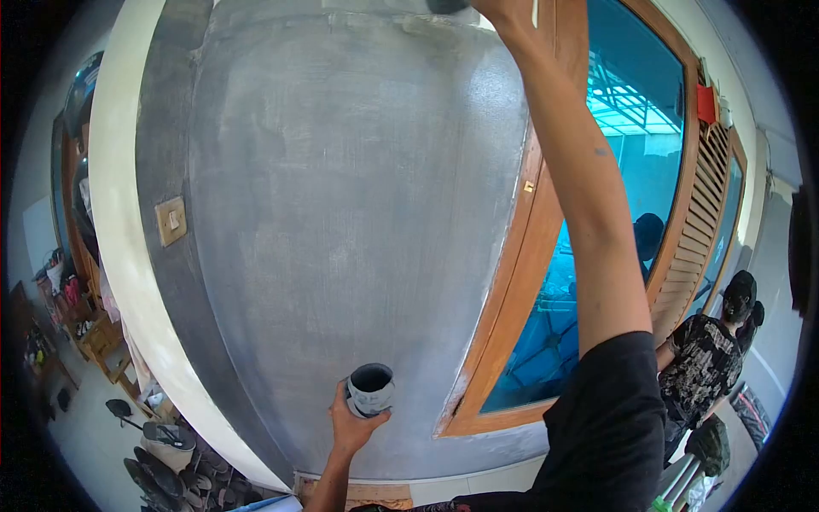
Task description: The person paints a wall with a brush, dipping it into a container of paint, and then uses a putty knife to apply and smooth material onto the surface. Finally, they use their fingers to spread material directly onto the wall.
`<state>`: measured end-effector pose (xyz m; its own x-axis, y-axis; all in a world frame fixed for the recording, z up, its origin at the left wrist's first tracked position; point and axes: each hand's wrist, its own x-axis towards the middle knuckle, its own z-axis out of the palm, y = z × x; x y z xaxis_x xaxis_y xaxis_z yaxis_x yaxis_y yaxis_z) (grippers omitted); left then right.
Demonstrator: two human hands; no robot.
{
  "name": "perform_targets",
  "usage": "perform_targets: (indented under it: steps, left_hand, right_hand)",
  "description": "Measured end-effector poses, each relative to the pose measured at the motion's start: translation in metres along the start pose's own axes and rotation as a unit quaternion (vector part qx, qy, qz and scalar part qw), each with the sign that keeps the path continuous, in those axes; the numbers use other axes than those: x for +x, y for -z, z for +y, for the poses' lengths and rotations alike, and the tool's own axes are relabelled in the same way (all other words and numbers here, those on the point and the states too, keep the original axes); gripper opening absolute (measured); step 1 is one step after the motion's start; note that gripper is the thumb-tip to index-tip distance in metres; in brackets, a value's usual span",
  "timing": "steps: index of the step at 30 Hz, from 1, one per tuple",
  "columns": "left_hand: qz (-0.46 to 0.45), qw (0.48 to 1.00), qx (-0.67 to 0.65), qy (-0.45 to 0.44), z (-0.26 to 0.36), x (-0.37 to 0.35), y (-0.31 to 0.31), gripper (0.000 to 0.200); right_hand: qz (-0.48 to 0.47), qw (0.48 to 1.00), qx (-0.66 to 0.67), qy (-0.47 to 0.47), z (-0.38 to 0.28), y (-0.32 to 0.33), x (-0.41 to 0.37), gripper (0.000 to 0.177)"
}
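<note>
My left hand [357, 428] is wrapped round a paint-smeared cup [372, 401], held upright low in front of the grey wall [350, 213]. The cup's inside is dark. My right arm stretches up past the wooden door frame, and my right hand [505, 12] is at the top edge of the view, close to the upper border of the grey area. Beside it, a dark rounded thing [448, 4] is cut off by the frame edge. The fingers of this hand are mostly out of view, and I cannot tell what the dark thing is.
A wooden-framed glass door [520, 282] stands right of the wall, with louvred slats [693, 222] beyond. A light switch [171, 221] sits at left. Another person [706, 367] in a dark patterned shirt stands at right. Several shoes [162, 478] and a parked motorbike [166, 437] are lower left.
</note>
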<state>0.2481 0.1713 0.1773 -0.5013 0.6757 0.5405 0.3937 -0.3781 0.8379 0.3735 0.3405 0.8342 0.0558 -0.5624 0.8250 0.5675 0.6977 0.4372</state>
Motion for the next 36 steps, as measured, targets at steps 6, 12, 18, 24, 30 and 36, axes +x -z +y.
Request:
perform_targets:
  steps: [6, 12, 18, 24, 30, 36]
  left_hand:
    - [-0.004, 0.999, -0.035, 0.034, 0.01, -0.001, -0.005, 0.078]
    - [-0.026, 0.999, -0.035, 0.017, 0.013, -0.002, -0.024, 0.075]
    - [-0.016, 0.999, -0.042, 0.025, 0.013, -0.012, -0.041, 0.077]
    - [-0.011, 0.999, -0.004, 0.038, 0.011, -0.013, -0.044, 0.079]
    - [-0.01, 0.994, -0.096, 0.057, 0.018, -0.014, -0.054, 0.081]
    - [-0.018, 0.997, -0.043, 0.053, 0.011, -0.017, -0.051, 0.083]
  right_hand:
    - [-0.042, 0.988, -0.15, -0.015, 0.1, 0.063, -0.01, 0.017]
    - [0.108, 0.972, 0.203, -0.048, 0.044, 0.059, 0.004, 0.014]
    - [0.011, 0.988, -0.13, -0.084, 0.105, 0.071, -0.021, 0.018]
    - [0.115, 0.988, 0.069, -0.071, 0.065, 0.066, 0.004, 0.019]
    - [-0.018, 0.997, 0.014, -0.074, 0.065, 0.061, -0.02, 0.01]
    - [0.044, 0.992, -0.018, -0.116, 0.091, 0.077, 0.003, 0.013]
